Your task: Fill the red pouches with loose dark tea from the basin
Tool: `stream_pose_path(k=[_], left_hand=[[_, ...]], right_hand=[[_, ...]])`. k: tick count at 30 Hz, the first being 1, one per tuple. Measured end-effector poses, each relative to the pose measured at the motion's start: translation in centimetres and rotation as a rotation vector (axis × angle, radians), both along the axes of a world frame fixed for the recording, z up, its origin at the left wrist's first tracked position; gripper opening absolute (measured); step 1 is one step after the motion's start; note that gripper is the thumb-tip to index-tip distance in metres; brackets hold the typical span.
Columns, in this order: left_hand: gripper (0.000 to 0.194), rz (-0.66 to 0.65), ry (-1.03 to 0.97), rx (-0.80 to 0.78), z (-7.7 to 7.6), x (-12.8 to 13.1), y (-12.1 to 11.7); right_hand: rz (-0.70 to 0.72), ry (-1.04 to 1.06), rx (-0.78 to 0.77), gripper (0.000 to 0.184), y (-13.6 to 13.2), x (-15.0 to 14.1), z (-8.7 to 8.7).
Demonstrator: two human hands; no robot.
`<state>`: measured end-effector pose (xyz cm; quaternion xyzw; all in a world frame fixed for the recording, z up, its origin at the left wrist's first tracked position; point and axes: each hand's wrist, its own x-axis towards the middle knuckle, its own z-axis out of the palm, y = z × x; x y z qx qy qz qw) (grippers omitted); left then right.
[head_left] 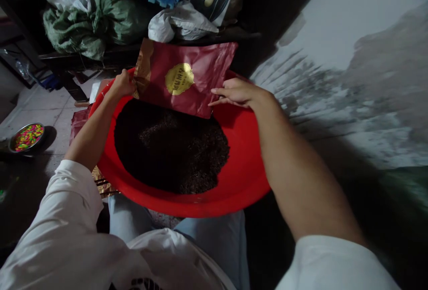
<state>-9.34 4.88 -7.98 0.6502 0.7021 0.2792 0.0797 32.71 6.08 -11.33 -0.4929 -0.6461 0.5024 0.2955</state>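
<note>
**Fingers of left hand (122, 84) pinch red foil pouch (180, 78) over red plastic basin (247, 178)**

The left fingers press together on the pouch's gold-coloured left end. The right hand (236, 93) lies with fingers extended and slightly spread against the pouch's lower right corner; whether they grip it or only touch it cannot be told. The pouch tilts across the far rim, its lower edge just above dark loose leaves (170, 147) in the basin. Bare red surface leaves open room right of the leaves. Beyond the rim sit a green woven sack (80, 25) and a white plastic bag (182, 22); a steel bowl (26, 137) of bright pieces stands on the floor at left.
</note>
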Motion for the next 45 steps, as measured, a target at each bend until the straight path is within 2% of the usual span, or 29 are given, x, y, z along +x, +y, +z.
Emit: stream_pose_path(k=[2,4,7,10,12,14,17,21,25,28,33,39,45], left_hand=[[0.046,0.083,0.054,0.043,-0.2,1.0,-0.5],[0.052,0.035,0.112,0.072,-0.4,2.8,-1.1],[0.028,-0.192,0.093,0.081,-0.6,6.5,-2.0],[0.047,-0.443,-0.029,0.061,-0.6,10.0,-3.5],[0.055,-0.525,-0.07,0.051,-0.3,11.6,-4.8],[0.055,-0.543,-0.059,0.068,0.0,12.4,-5.8],[0.05,-0.547,0.006,0.096,0.3,12.3,-6.4],[0.041,-0.57,0.06,0.095,0.5,11.5,-5.9],[0.039,-0.614,0.001,0.069,0.8,11.5,-5.9],[0.037,-0.674,-0.045,0.024,1.0,11.6,-6.2],[0.031,-0.702,-0.07,-0.017,1.1,11.5,-6.5],[0.041,-0.711,-0.169,-0.153,1.4,11.8,-6.8],[0.041,-0.797,-0.372,-0.322,1.1,10.9,-6.0]], right_hand=[[0.012,0.02,-0.02,0.008,-0.2,-0.3,0.3],[0.044,-0.015,-0.024,0.014,-0.5,-0.9,0.8],[0.104,-0.09,0.007,0.026,-1.0,-2.4,1.5],[0.206,-0.155,0.039,0.034,-1.8,-4.4,2.0],[0.299,-0.197,0.075,0.041,-2.4,-5.7,2.2],[0.395,-0.219,0.115,0.048,-3.1,-6.7,2.3],[0.478,-0.215,0.158,0.054,-3.9,-7.9,2.1],[0.475,-0.182,0.161,0.052,-5.0,-8.8,2.1],[0.481,-0.127,0.123,0.047,-6.0,-9.5,2.6],[0.491,-0.102,0.108,0.048,-6.5,-9.8,2.9],[0.523,-0.057,0.104,0.056,-6.1,-10.0,2.7],[0.619,-0.145,0.098,0.076,-5.5,-9.9,2.1],[0.576,-0.185,0.081,0.077,-5.3,-10.0,1.6]])
